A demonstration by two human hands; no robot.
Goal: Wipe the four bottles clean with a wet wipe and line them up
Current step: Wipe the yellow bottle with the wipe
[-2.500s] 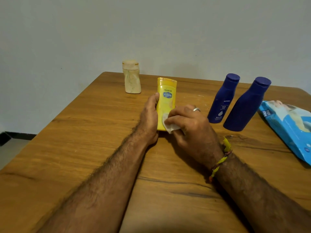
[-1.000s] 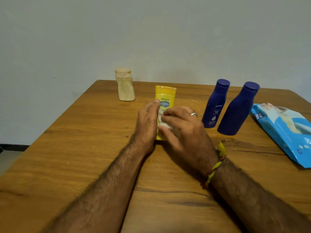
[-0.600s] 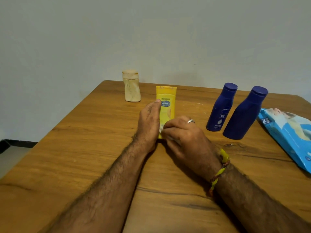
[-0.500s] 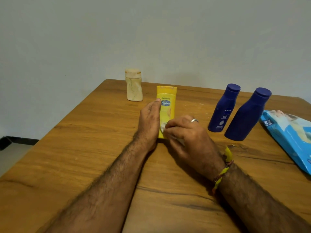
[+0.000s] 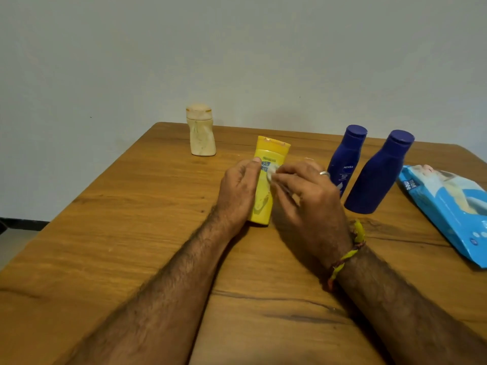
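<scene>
While the yellow bottle (image 5: pixel 266 185) stands upright near the middle of the table (image 5: pixel 118 233), I brace it with my left hand (image 5: pixel 238 192), fingers curled around its left side and thumb up by the label. My right hand (image 5: pixel 305 196) pinches the folded wet wipe (image 5: pixel 272 170) between fingertips, closed on it and pressed to the label face of the yellow bottle. To do this step well, I judge that I should wipe in long strokes from cap to base, turn the bottle under my left hand, and press lightly so it does not tip. Left of and behind the yellow bottle stands the cream bottle (image 5: pixel 200 130); to its right stand the labelled blue bottle (image 5: pixel 346 159) and the plain blue bottle (image 5: pixel 379 172). Further right of it lies the wipes pack (image 5: pixel 448 209).
</scene>
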